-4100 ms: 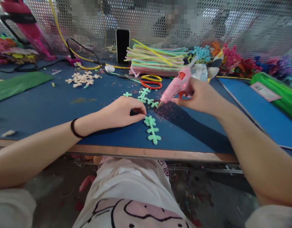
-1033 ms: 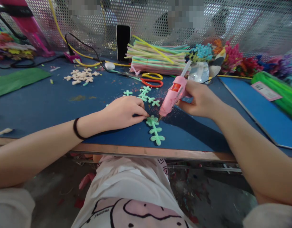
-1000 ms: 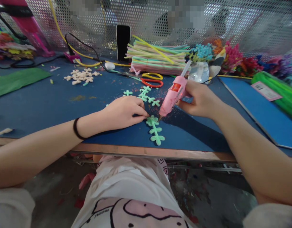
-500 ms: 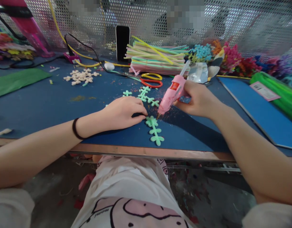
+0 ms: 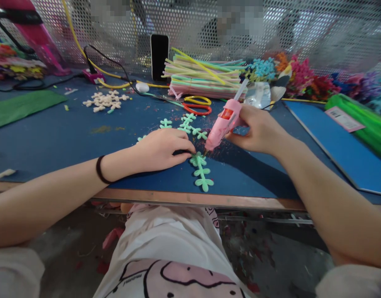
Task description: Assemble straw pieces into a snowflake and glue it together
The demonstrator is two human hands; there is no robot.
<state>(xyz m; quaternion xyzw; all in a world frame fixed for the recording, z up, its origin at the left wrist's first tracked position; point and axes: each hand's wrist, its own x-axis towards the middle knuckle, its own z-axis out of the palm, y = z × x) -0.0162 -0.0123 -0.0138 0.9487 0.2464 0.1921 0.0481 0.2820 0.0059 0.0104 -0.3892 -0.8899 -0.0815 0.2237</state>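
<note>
The mint-green sprig (image 5: 203,182) is lying on the surface (image 5: 128,120) just off the left hand (image 5: 161,151), whose thumb and finger are pinching its far end, nearly closed. The right hand (image 5: 255,129) is gripping the pink glue gun (image 5: 219,129), nozzle pointing at that end. Beyond the left hand, smaller green pieces (image 5: 187,123) are lying before scissors (image 5: 186,107).

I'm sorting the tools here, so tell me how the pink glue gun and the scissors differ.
The glue gun is held in the right hand, tilted tip-down; the scissors lie on the blue tabletop.
The glue gun is mostly pink; the scissors have one yellow and one red handle.
The glue gun has a bulky body with a pale stick behind; the scissors have two open loops.
Both show some red.
</note>
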